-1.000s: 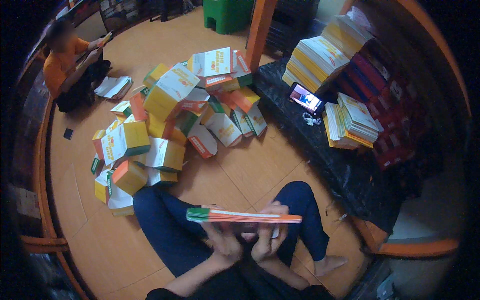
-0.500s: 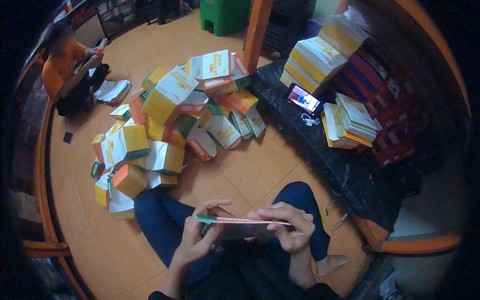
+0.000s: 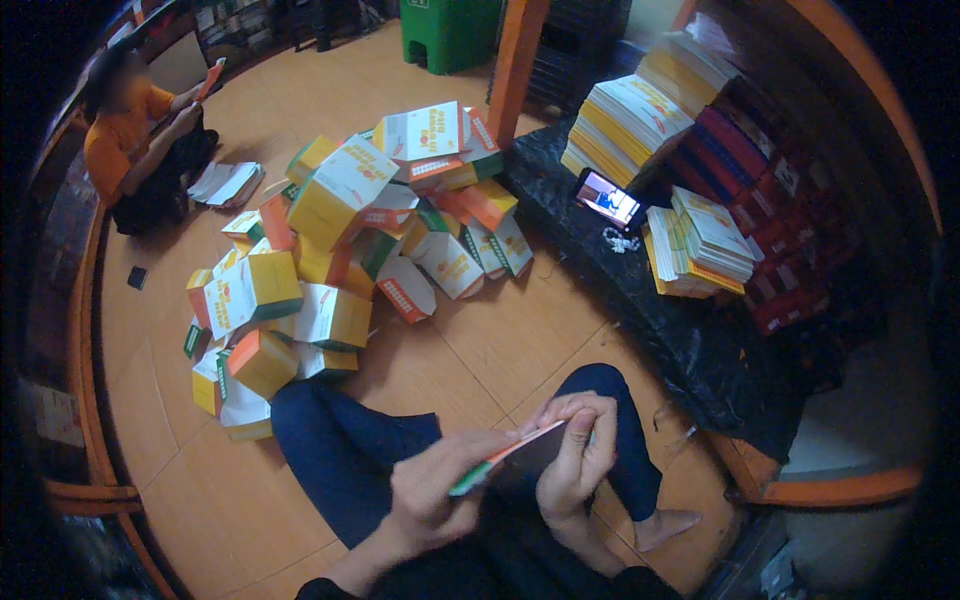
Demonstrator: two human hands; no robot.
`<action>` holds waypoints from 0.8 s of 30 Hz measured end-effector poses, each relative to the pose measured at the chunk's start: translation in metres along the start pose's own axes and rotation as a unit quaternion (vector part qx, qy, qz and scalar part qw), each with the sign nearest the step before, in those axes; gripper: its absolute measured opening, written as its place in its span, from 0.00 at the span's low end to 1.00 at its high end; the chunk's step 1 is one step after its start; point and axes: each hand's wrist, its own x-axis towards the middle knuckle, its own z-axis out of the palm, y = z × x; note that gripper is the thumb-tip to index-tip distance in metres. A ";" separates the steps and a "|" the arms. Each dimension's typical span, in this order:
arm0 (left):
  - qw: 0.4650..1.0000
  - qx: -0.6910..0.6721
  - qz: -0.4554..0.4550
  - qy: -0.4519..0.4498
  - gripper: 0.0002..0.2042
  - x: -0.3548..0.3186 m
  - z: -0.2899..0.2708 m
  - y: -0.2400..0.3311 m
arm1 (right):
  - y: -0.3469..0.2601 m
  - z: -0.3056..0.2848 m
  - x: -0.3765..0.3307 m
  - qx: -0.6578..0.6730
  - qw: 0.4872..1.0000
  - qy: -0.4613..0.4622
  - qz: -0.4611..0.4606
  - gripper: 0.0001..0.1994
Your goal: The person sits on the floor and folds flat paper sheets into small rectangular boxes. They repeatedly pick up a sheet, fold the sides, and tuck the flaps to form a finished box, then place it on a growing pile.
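Observation:
A flat, unopened paperboard carton, seen nearly edge-on with green and orange along its side, is tilted above my lap. My left hand is closed on its lower, green end, fingers reaching along the board. At the upper end my right hand grips it, thumb toward me and fingers curled round the tip. The face turned toward me is dark and hard to make out. Beyond my crossed legs lies a heap of opened cartons in white, yellow, orange and green.
At right, a black-covered low platform bears a tall stack of flat cartons, a smaller stack and a lit phone. Far left, a seated person holds a carton beside a flat pile. A green bin stands behind.
The carton has swung from level to slanting, its right end up. My left hand has moved right and down along it; my right hand has closed round its end. The other person's carton is raised.

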 end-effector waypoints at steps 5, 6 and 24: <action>0.995 0.031 0.026 0.086 0.09 -0.003 0.024 0.010 | 0.015 0.006 -0.005 -0.040 0.997 -0.027 -0.057 0.09; 0.995 0.026 0.022 0.091 0.11 -0.004 0.024 0.008 | 0.014 0.005 -0.006 -0.037 0.995 -0.038 -0.084 0.10; 0.945 0.212 -0.131 0.211 0.08 -0.004 0.022 -0.047 | -0.013 0.036 -0.028 -0.219 0.956 -0.132 -0.144 0.19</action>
